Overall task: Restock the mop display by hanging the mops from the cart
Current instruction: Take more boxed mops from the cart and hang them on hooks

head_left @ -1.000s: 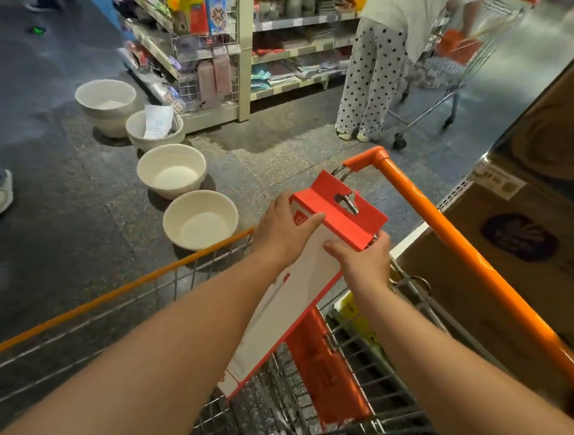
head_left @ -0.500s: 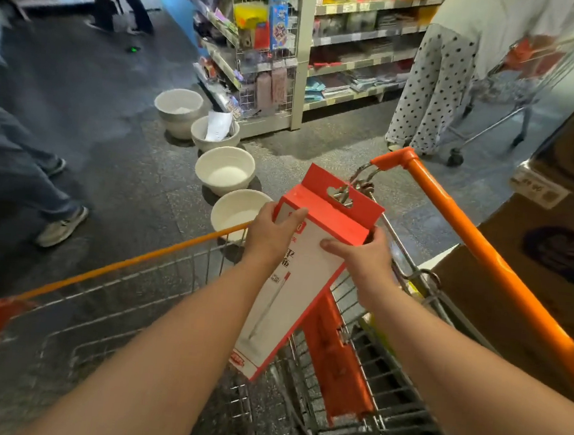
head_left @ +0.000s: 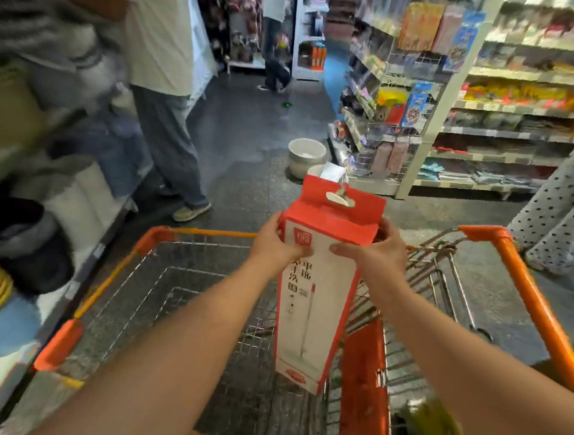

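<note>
Both hands — left hand (head_left: 274,245) and right hand (head_left: 377,253) — grip the boxed mop (head_left: 319,288) near its top, upright above the cart (head_left: 526,298) — not yet hung, with no mop display in view.
</note>
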Demonstrator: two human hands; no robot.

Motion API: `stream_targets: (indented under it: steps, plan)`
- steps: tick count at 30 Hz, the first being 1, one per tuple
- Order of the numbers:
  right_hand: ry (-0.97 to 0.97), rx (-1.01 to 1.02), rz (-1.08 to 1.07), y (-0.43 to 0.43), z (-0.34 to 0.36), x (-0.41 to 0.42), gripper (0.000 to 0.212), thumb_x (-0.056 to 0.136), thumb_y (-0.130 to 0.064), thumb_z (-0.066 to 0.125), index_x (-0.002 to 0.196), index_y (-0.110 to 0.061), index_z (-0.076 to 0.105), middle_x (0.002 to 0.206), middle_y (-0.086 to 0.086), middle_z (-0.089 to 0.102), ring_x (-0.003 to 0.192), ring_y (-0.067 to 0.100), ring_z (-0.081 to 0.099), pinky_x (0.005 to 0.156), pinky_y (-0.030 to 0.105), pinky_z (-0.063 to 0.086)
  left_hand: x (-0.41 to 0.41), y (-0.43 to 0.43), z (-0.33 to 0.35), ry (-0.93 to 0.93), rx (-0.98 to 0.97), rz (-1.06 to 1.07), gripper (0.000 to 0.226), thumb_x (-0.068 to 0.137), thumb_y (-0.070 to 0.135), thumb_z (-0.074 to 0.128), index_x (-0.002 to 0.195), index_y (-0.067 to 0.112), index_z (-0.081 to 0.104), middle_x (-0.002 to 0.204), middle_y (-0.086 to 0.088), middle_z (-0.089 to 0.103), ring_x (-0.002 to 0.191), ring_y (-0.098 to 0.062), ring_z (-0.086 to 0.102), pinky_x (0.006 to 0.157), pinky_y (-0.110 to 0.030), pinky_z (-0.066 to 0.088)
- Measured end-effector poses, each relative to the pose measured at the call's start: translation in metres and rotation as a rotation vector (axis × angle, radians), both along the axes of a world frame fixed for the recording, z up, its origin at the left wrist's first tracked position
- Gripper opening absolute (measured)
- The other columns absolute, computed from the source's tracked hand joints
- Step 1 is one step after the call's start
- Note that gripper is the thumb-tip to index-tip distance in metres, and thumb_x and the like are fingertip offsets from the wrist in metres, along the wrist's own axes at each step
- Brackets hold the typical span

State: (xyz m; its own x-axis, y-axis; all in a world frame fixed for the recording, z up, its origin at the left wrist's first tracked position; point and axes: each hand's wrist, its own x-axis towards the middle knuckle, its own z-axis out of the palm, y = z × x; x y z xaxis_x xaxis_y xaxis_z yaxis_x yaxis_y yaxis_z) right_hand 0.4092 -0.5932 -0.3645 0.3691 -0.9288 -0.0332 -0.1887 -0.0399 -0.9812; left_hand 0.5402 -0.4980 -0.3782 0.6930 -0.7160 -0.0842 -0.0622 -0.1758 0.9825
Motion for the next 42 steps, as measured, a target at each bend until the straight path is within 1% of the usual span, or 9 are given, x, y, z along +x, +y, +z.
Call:
stream_targets:
  steps: [5, 7, 12, 16, 19, 26, 31, 37, 42]
  plan:
    - [-0.108, -0.064, 0.181, 0.027, 0.061, 0.020, 0.065, 0.048, -0.003, 0.088, 0.098, -0.034, 0.059, 0.096, -0.006, 0.070, 0.091, 0.015, 0.068, 0.084, 0.043, 0.056, 0.012, 0.039, 0.039, 0.036, -0.180, 0.144, 0.047, 0.069, -0.006, 0.080, 0.103, 0.016, 0.056, 0.090, 0.001, 0.065, 0.079, -0.009, 0.062, 0.070, -0.018, 0.052]
    - [-0.149, -0.084, 0.272, 0.041, 0.088, 0.029, 0.063, 0.050, 0.002, 0.086, 0.095, -0.033, 0.061, 0.096, -0.004, 0.071, 0.091, 0.017, 0.068, 0.083, 0.043, 0.057, 0.015, 0.057, 0.057, 0.075, -0.246, 0.189, 0.038, 0.071, -0.001, 0.079, 0.095, 0.020, 0.059, 0.095, -0.007, 0.069, 0.086, -0.020, 0.066, 0.080, -0.029, 0.055]
    - [-0.270, -0.131, 0.460, 0.072, 0.143, 0.040, 0.060, 0.054, 0.012, 0.080, 0.099, -0.026, 0.066, 0.097, 0.000, 0.072, 0.091, 0.020, 0.069, 0.080, 0.038, 0.057, 0.019, 0.097, 0.102, 0.174, -0.424, 0.246, 0.048, 0.072, 0.013, 0.081, 0.114, 0.011, 0.059, 0.113, -0.021, 0.067, 0.104, -0.036, 0.065, 0.093, -0.052, 0.051]
    - [-0.346, -0.172, 0.548, 0.094, 0.173, 0.043, 0.059, 0.059, 0.009, 0.081, 0.101, -0.029, 0.066, 0.096, -0.004, 0.073, 0.088, 0.015, 0.071, 0.076, 0.033, 0.058, 0.017, 0.127, 0.135, 0.084, -0.504, 0.303, 0.054, 0.062, 0.026, 0.085, 0.109, 0.011, 0.063, 0.099, -0.013, 0.073, 0.092, -0.030, 0.071, 0.083, -0.043, 0.056]
    - [-0.407, -0.186, 0.580, 0.114, 0.192, 0.047, 0.052, 0.064, 0.002, 0.083, 0.098, -0.031, 0.062, 0.094, -0.008, 0.071, 0.081, 0.005, 0.069, 0.068, 0.021, 0.055, 0.015, 0.151, 0.159, 0.044, -0.552, 0.389, 0.027, 0.073, 0.015, 0.080, 0.097, 0.013, 0.068, 0.086, -0.006, 0.075, 0.080, -0.022, 0.072, 0.076, -0.038, 0.057]
    - [-0.499, -0.168, 0.639, 0.190, 0.197, 0.047, 0.036, 0.080, -0.015, 0.074, 0.114, -0.015, 0.061, 0.106, 0.004, 0.071, 0.093, 0.018, 0.069, 0.079, 0.034, 0.057, -0.005, 0.217, 0.203, -0.078, -0.655, 0.542, 0.031, 0.071, 0.015, 0.083, 0.097, 0.010, 0.067, 0.087, -0.004, 0.073, 0.078, -0.018, 0.071, 0.071, -0.031, 0.057]
    - [-0.617, -0.307, 0.630, 0.258, 0.234, 0.038, 0.028, 0.076, -0.015, 0.079, 0.098, -0.024, 0.065, 0.092, -0.009, 0.071, 0.078, 0.001, 0.068, 0.066, 0.016, 0.053, -0.030, 0.289, 0.233, -0.202, -0.716, 0.593, 0.030, 0.068, 0.022, 0.084, 0.092, 0.017, 0.067, 0.083, 0.005, 0.071, 0.073, -0.005, 0.067, 0.071, -0.023, 0.054]
    - [-0.658, -0.338, 0.678, 0.327, 0.259, 0.018, 0.031, 0.068, -0.023, 0.085, 0.093, -0.027, 0.069, 0.088, -0.010, 0.073, 0.081, 0.004, 0.069, 0.072, 0.023, 0.054, -0.067, 0.362, 0.253, -0.192, -0.711, 0.679, 0.054, 0.043, 0.053, 0.079, 0.086, 0.022, 0.069, 0.086, 0.003, 0.074, 0.084, -0.014, 0.071, 0.080, -0.032, 0.055]
    - [-0.686, -0.220, 0.685, 0.367, 0.248, 0.007, 0.023, 0.069, -0.021, 0.084, 0.087, -0.026, 0.071, 0.083, -0.014, 0.074, 0.081, 0.005, 0.067, 0.076, 0.027, 0.052, -0.089, 0.410, 0.250, -0.173, -0.674, 0.709, 0.032, 0.062, 0.041, 0.078, 0.085, 0.019, 0.070, 0.083, 0.001, 0.074, 0.078, -0.015, 0.069, 0.077, -0.034, 0.055]
